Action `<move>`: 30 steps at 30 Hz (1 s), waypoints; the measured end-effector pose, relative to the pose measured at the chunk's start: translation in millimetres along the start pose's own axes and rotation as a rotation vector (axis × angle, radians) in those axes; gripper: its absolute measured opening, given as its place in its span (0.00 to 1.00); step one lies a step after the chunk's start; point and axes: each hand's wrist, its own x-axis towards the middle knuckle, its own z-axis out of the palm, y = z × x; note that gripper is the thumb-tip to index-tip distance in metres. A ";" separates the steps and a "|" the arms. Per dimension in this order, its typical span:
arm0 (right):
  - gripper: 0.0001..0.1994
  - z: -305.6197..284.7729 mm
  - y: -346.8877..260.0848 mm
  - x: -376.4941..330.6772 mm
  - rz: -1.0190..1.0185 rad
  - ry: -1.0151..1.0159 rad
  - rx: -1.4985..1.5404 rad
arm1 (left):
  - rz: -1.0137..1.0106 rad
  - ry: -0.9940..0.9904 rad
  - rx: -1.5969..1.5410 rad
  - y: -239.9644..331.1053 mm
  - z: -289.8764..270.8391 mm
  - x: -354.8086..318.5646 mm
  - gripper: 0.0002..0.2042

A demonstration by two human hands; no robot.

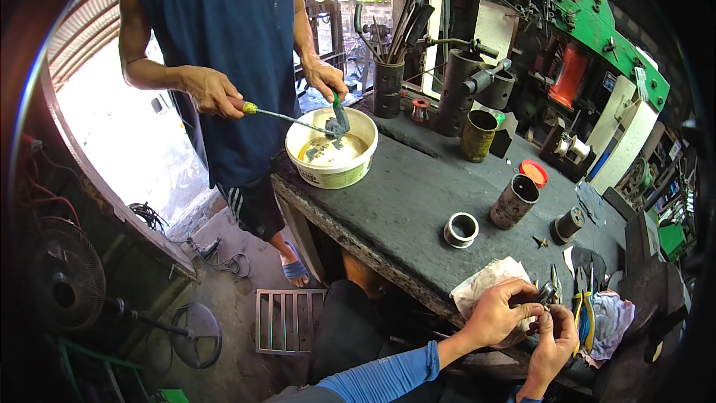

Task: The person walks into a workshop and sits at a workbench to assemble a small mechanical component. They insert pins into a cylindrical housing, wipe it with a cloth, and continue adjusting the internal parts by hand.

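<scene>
1. Working at a small metal part [550,293] over the near edge of the counter [418,201], beside a white cloth [485,281]; handling looks under way, but what is done or left cannot be told.
2. Left hand [509,313] reaches in from lower left, fingers curled nearly closed on the part.
3. Right hand [556,342] rises from below, fingers pinched at the part's lower end; exact contact is partly hidden.

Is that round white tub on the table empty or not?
Not empty: inside the white tub, dark clumps and what looks like yellowish liquid show.
</scene>
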 end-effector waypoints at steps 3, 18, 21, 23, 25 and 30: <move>0.07 -4.2 3.4 1.6 -0.019 -0.019 -0.100 | -0.008 -0.005 -0.020 -2.8 0.9 0.3 0.18; 0.08 0.5 -1.8 -0.2 -0.044 -0.080 -0.096 | -0.015 -0.003 0.045 -1.6 -0.4 0.1 0.17; 0.08 -4.1 -0.3 1.6 -0.060 -0.089 -0.146 | -0.029 -0.012 0.028 -1.1 -0.6 -0.1 0.17; 0.08 -9.5 7.5 3.7 -0.074 -0.101 -0.166 | -0.034 -0.021 0.028 0.0 -1.4 0.9 0.17; 0.08 -9.1 6.5 3.4 -0.070 -0.103 -0.175 | -0.056 -0.037 0.010 0.6 -2.8 1.7 0.17; 0.09 -4.1 2.0 1.6 -0.094 -0.061 -0.175 | -0.061 -0.031 -0.005 0.6 -2.0 1.7 0.17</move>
